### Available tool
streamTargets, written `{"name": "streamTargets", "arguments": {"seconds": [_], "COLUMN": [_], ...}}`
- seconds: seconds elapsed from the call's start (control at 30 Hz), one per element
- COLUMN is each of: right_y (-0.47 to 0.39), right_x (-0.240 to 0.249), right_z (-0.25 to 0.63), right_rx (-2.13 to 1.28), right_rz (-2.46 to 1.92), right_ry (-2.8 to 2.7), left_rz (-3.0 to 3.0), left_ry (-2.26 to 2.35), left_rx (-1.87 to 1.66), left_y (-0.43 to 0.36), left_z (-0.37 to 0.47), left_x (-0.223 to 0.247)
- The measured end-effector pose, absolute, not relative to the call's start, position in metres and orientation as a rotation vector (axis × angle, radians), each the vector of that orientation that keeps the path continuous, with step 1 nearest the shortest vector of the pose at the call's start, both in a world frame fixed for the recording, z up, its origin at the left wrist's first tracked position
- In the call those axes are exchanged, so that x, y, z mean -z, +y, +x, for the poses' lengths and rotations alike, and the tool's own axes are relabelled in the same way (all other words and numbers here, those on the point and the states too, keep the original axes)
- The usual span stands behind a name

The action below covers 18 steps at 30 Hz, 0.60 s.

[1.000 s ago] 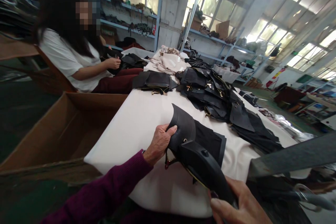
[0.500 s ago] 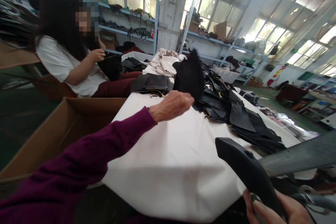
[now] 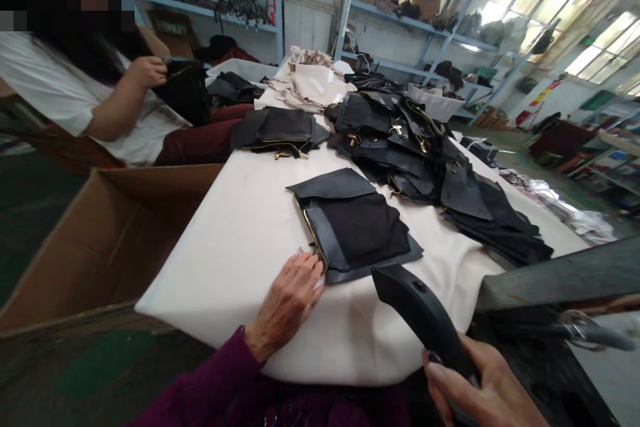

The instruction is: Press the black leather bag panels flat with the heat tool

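A black fabric piece with dark leather-like strips and a gold zipper lies flat on the white-covered table. My left hand rests at its near left corner, fingers close together on the zipper end; the fingertips press or pinch there. At the lower right my right hand is wrapped round a curved black tool, whose tip is beside the near right edge of the piece. Farther back lie a small stack of black pieces and a big pile of black pieces with gold zipper pulls.
An open cardboard box stands left of the table. A seated person at the left handles black fabric. Beige pieces lie at the far end. A grey metal bar crosses at the right.
My left hand has come back from the pile, and the black piece it held up now lies on the near table. My right hand with the tool has shifted left and the view has tilted down.
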State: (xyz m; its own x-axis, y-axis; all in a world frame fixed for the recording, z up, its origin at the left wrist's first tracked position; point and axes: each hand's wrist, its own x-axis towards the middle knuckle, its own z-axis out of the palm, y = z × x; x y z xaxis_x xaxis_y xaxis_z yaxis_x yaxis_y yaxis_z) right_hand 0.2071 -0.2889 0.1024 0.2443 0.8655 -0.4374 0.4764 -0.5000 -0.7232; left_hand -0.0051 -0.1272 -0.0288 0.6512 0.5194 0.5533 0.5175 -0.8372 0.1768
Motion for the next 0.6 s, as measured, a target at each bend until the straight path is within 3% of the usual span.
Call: {"name": "streamTargets", "arguments": {"seconds": [0.3, 0.6], "right_y": [-0.248, -0.217], "right_x": [-0.081, -0.1], "right_z": [0.183, 0.195], "right_rx": [-1.341, -1.162], "right_rz": [-1.978, -2.06], "right_ry": [-1.193, -1.202], "left_rz": [2.862, 2.824], "left_ry": [0.823, 0.785], "left_rx": [-0.875, -0.827], "left_y": [-0.121, -0.117], "left_z": [-0.003, -0.006], "left_x": [0.028, 0.025]}}
